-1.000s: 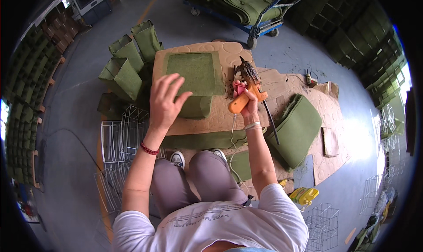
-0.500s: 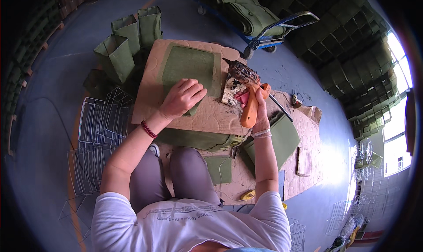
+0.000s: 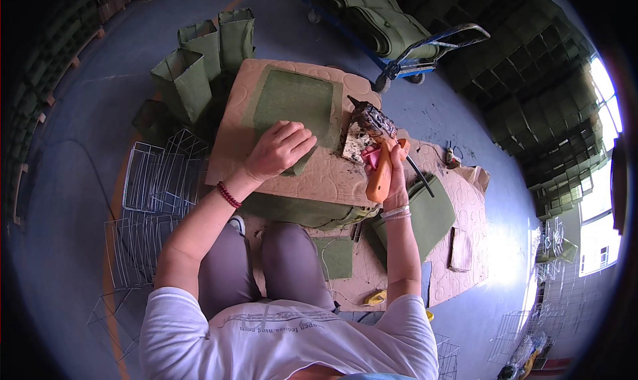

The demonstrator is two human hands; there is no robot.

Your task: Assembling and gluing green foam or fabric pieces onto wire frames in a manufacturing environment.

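Observation:
My right hand [image 3: 398, 175] is wrapped round the orange handle of a hot glue gun [image 3: 380, 170]. Its dark, crusted nozzle points away and to the left, over a glue-stained block [image 3: 354, 142] at the right of the cardboard-topped work surface [image 3: 232, 150]. A dark glue stick [image 3: 421, 176] juts from the gun's rear. My left hand [image 3: 282, 148] is closed, knuckles up, over the near part of a flat green felt-like sheet [image 3: 296, 101]. A narrow green flap [image 3: 300, 165] shows just below that hand. What its curled fingers hold, if anything, is hidden.
Green open-topped fabric boxes [image 3: 183, 81] stand at the far left, with wire frames [image 3: 143, 180] nearer. A blue cart [image 3: 415, 64] carries folded green material. More green pieces [image 3: 425, 214] lie on floor cardboard [image 3: 465, 200] to the right. Stacked green boxes [image 3: 525, 107] line the right side.
The view has shifted a little, so the scene sits slightly further right. The glue gun has come slightly nearer to me. My left hand stays closed over the green sheet.

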